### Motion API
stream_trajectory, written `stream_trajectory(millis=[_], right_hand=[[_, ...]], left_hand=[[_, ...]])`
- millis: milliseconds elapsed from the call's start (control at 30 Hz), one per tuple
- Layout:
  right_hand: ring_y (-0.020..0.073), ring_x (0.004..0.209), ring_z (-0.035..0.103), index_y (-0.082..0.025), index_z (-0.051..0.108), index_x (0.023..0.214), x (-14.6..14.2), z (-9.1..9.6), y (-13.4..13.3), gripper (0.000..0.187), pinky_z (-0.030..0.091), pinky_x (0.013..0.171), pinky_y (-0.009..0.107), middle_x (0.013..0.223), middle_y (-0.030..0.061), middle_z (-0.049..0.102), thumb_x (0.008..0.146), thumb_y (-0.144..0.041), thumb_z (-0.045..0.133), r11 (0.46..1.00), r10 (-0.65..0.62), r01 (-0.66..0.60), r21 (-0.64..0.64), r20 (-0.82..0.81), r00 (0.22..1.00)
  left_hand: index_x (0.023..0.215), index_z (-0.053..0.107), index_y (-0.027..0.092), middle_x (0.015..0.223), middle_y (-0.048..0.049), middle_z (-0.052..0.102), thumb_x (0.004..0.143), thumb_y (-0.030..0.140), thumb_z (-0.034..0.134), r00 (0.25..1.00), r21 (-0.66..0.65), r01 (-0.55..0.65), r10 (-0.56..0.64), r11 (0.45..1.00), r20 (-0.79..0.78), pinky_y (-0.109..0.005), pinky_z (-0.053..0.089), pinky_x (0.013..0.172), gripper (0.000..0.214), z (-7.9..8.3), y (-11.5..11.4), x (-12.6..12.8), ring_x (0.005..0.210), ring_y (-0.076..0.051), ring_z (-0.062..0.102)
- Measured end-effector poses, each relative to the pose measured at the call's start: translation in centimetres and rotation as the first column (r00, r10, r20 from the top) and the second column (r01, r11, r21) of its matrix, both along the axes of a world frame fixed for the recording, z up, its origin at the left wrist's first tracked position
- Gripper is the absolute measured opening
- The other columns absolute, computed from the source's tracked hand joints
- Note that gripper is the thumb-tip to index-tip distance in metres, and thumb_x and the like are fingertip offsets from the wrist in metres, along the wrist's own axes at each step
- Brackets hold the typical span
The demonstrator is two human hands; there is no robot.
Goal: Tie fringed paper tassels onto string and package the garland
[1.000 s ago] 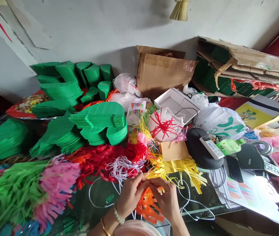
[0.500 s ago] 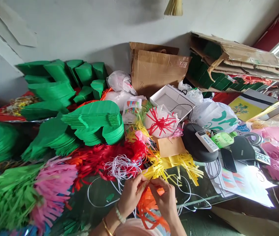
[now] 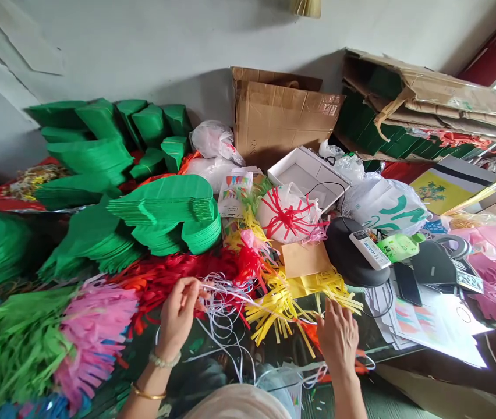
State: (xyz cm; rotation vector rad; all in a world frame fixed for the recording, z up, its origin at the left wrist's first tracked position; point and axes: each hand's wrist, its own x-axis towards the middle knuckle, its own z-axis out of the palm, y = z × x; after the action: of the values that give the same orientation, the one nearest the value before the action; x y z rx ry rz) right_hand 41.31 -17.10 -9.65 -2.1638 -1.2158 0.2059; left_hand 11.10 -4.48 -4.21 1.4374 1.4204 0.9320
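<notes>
your hands have parted since the earlier frame: your left hand (image 3: 177,314) has moved up and left to a white ribbon (image 3: 226,308), and your right hand (image 3: 339,337) has moved right to the edge of a yellow paper fringe (image 3: 283,305).

along the wall behind, you have a torn cardboard carton (image 3: 287,116) and a heap of flattened cardboard (image 3: 427,99). stacks of green paper cutouts (image 3: 165,215) fill the left of the glass tabletop (image 3: 291,349), with a green paper fringe (image 3: 16,349), a pink paper fringe (image 3: 95,343) and a red paper fringe (image 3: 173,273) in front of them. a white box (image 3: 307,174) and a kraft envelope (image 3: 304,259) sit nearer the middle.

the ribbon lies in loose loops between your hands, over the red fringe and down onto the glass. your left fingers (image 3: 189,288) curl together and pinch one strand, which runs tight to the right. your right fingers (image 3: 333,314) are spread, just beside the yellow fringe, and hold nothing that you can see. orange paper strips (image 3: 313,334) lie just past them. a pearl bracelet (image 3: 165,361) and a gold bangle (image 3: 148,395) circle your left wrist.
</notes>
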Motion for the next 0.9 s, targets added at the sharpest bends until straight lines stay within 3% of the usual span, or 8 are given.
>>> stream_trajectory(millis=[100,167,233,333,400,500,733,900], right_hand=[[0.0201,0.068,0.064,-0.02,0.063,0.115,-4.9,2.0,1.4,0.032,0.052,0.061,0.032,0.096,0.0109,0.071,0.086,-0.026,0.054,0.967,0.254,-0.24,0.082,-0.315,0.915],[0.0155,0.063,0.064,-0.021,0.054,0.128,-8.4,3.1,2.2,0.042,0.053,0.063,0.027,0.086,0.0042,0.071,0.087,-0.026,0.054,0.864,0.483,-0.462,0.2,-0.588,0.649],[0.0144,0.061,0.064,-0.019,0.057,0.118,-10.5,3.4,2.7,0.031,0.051,0.06,0.023,0.076,0.0016,0.069,0.09,-0.029,0.051,0.845,0.493,-0.481,0.236,-0.693,0.526],[0.0134,0.054,0.06,-0.018,0.061,0.086,-10.5,2.8,3.1,0.023,0.045,0.055,0.021,0.062,0.0001,0.063,0.094,-0.034,0.046,0.918,0.373,-0.37,0.142,-0.625,0.686],[0.0124,0.05,0.055,-0.018,0.059,0.077,-9.2,2.1,3.3,0.029,0.042,0.053,0.021,0.058,-0.0006,0.06,0.094,-0.037,0.046,0.943,0.321,-0.314,0.105,-0.525,0.788],[0.0115,0.048,0.049,-0.017,0.059,0.075,-7.2,1.5,3.7,0.032,0.038,0.051,0.02,0.057,-0.0014,0.057,0.094,-0.04,0.047,0.95,0.307,-0.297,0.097,-0.473,0.826],[0.0112,0.05,0.044,-0.017,0.059,0.076,-5.3,1.3,4.9,0.032,0.036,0.051,0.02,0.059,-0.0013,0.054,0.094,-0.041,0.048,0.948,0.311,-0.295,0.116,-0.525,0.792],[0.0118,0.051,0.045,-0.018,0.059,0.079,-5.0,1.6,6.6,0.03,0.037,0.051,0.021,0.061,-0.0007,0.055,0.094,-0.04,0.048,0.935,0.349,-0.322,0.149,-0.543,0.763]], left_hand=[[0.087,0.063,0.021,0.082,-0.0037,0.069,0.092,0.042,0.053,0.929,0.031,0.34,-0.33,0.94,-0.17,-0.023,0.053,0.061,0.024,1.1,-1.1,1.3,0.071,-0.016,0.065],[0.083,0.065,0.02,0.085,-0.0039,0.067,0.093,0.036,0.053,0.856,0.059,0.487,-0.463,0.871,-0.229,-0.024,0.052,0.07,0.022,1.3,-1.8,2.9,0.079,-0.016,0.065],[0.084,0.063,0.02,0.085,-0.0037,0.067,0.095,0.034,0.049,0.849,0.087,0.501,-0.469,0.861,-0.244,-0.023,0.051,0.072,0.023,0.6,-1.9,4.3,0.08,-0.016,0.065],[0.097,0.062,0.02,0.082,-0.0016,0.07,0.1,0.029,0.036,0.778,0.066,0.561,-0.499,0.825,-0.381,-0.02,0.049,0.062,0.027,-2.5,-1.0,5.8,0.07,-0.013,0.066],[0.1,0.062,0.02,0.078,-0.0009,0.071,0.101,0.024,0.032,0.626,0.045,0.662,-0.52,0.748,-0.581,-0.021,0.049,0.062,0.031,-5.2,0.0,6.7,0.068,-0.014,0.067],[0.083,0.066,0.017,0.086,-0.0069,0.072,0.095,0.02,0.042,0.512,0.04,0.718,-0.487,0.695,-0.707,-0.033,0.052,0.077,0.027,-8.6,1.8,7.9,0.086,-0.022,0.067],[0.094,0.07,0.012,0.108,-0.0159,0.07,0.088,0.002,0.038,0.515,0.076,0.71,-0.442,0.7,-0.735,-0.044,0.052,0.084,0.034,-10.8,5.4,7.7,0.106,-0.028,0.061],[0.099,0.073,0.018,0.098,-0.0089,0.072,0.092,0.016,0.049,0.678,0.176,0.588,-0.362,0.79,-0.64,-0.04,0.051,0.091,0.025,-9.6,6.8,6.9,0.097,-0.023,0.064]])
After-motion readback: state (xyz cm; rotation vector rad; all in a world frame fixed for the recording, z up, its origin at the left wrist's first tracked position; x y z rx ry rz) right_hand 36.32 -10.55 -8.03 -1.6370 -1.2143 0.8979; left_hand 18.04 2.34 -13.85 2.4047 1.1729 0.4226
